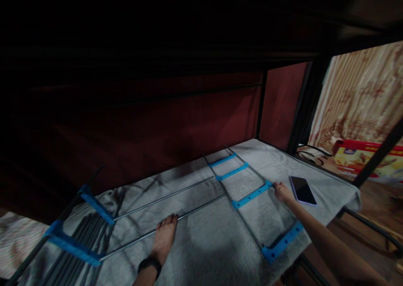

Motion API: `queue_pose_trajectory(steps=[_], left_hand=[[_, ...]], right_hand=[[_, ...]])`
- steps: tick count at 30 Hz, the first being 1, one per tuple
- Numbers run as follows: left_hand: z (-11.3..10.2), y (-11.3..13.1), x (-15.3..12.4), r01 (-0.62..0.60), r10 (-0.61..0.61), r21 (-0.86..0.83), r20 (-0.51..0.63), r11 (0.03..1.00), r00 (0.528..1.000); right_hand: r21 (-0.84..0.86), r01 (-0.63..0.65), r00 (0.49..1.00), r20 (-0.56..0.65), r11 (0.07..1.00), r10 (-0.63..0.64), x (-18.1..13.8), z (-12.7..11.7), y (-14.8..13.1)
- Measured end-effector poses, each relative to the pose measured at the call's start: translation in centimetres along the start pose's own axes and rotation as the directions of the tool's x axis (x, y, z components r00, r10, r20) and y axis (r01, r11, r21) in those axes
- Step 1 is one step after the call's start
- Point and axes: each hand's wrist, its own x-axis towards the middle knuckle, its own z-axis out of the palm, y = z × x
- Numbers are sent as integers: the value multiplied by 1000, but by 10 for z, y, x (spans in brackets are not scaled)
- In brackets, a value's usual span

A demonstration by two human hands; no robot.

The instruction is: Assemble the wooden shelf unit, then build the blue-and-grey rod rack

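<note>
My left hand (166,231) lies palm down over the front thin metal rod (201,207), fingers bent round it. That rod and a second metal rod (163,198) run right from two blue plastic brackets (74,243) at the left. To the right lies a ladder-like frame of grey tubes with several blue plastic crossbars (252,196). My right hand (282,192) grips this frame where a tube meets the outer end of one crossbar; the fingertips are partly hidden. A dark band circles my left wrist.
A bundle of grey tubes (77,244) lies at the lower left. A phone (302,190) rests right of my right hand on the grey blanket (201,248). Dark bed posts and a reddish panel (189,126) stand behind; a red-yellow box (362,160) is beyond the right edge.
</note>
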Motion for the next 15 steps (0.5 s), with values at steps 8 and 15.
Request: queue_pose_trajectory(steps=[8,15], left_hand=[[-1,-8,2,-35,35,-50,-14,998,999],[-9,-12,-4,-45,41,-66,-64,997,997]], right_hand=[[490,-43,969,231,871,-82,-11,-90,-11],[662,-140,956,283,736,-73,-68,-137,-43]])
